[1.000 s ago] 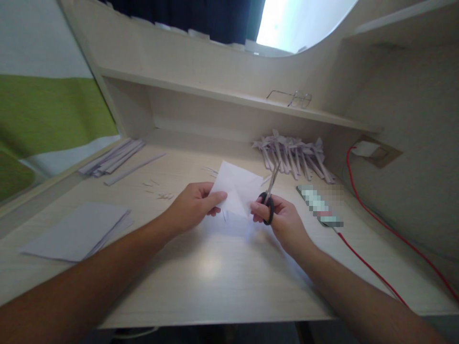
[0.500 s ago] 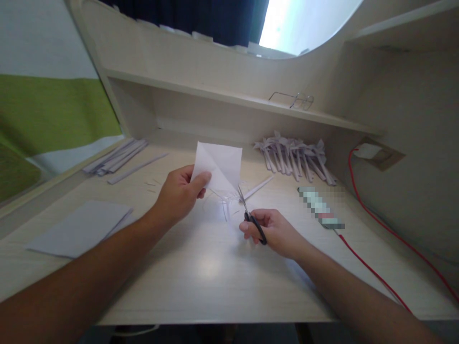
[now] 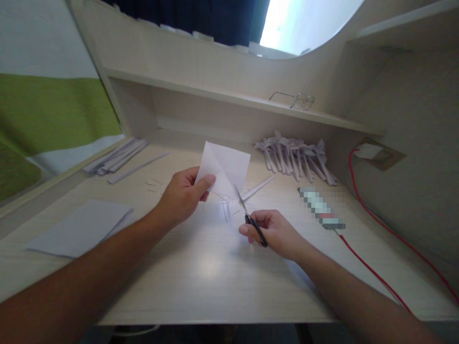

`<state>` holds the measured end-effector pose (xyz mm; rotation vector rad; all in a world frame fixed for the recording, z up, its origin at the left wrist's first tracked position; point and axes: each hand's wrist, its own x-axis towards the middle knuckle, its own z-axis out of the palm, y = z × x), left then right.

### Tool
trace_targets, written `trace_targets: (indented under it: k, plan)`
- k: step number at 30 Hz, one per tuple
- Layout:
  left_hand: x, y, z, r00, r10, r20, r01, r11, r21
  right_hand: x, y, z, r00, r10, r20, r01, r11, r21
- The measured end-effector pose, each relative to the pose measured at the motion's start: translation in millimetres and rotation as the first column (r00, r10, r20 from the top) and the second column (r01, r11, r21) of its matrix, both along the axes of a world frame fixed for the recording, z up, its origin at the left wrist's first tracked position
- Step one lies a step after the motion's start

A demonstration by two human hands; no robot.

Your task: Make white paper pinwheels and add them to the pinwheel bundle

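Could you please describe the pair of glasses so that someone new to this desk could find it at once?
Look at the long shelf that runs across the back of the desk, above the work surface. Towards its right end lie the glasses, thin wire frames with clear lenses. Nothing else rests on the shelf; the folded paper pieces lie below, on the desk.

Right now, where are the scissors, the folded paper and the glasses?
scissors (image 3: 255,229), head view, on the black handle in the right hand.
folded paper (image 3: 229,165), head view, middle of the white sheet.
glasses (image 3: 299,100), head view, on the lens frame.
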<state>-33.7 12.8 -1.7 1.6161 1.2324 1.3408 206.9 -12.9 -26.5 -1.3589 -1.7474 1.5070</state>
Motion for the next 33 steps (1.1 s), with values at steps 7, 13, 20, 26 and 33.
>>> trace_targets:
  k: [7, 13, 20, 26, 33]
  plan:
    - [-0.1, -0.4, -1.1, 0.999, -0.027, -0.023, 0.027, 1.000, 0.002, 1.0, 0.1, -2.6, 1.000, 0.014, -0.003, -0.014, 1.000, -0.017]
    - [0.2, -1.1, 1.4, 0.999, -0.033, -0.023, 0.032, 0.999, -0.010, 0.6, -0.1, -2.4, 1.000, 0.009, -0.016, -0.010, 1.000, -0.020]
    - [-0.1, 0.2, -1.0, 0.999, -0.033, -0.017, 0.033, 0.999, -0.003, 1.3, 0.4, -3.4, 1.000, 0.018, -0.016, -0.019, 1.000, -0.018]
    - [0.3, -0.4, 0.7, 0.999, -0.019, -0.033, 0.019, 1.000, -0.016, 0.8, 0.1, -2.5, 1.000, 0.019, -0.016, -0.019, 1.000, -0.010]
    - [0.2, -0.3, -0.1, 1.000, -0.018, -0.017, 0.018, 1.000, -0.015, 2.1, -0.1, -2.9, 1.000, 0.029, 0.001, -0.029, 0.999, 0.033]
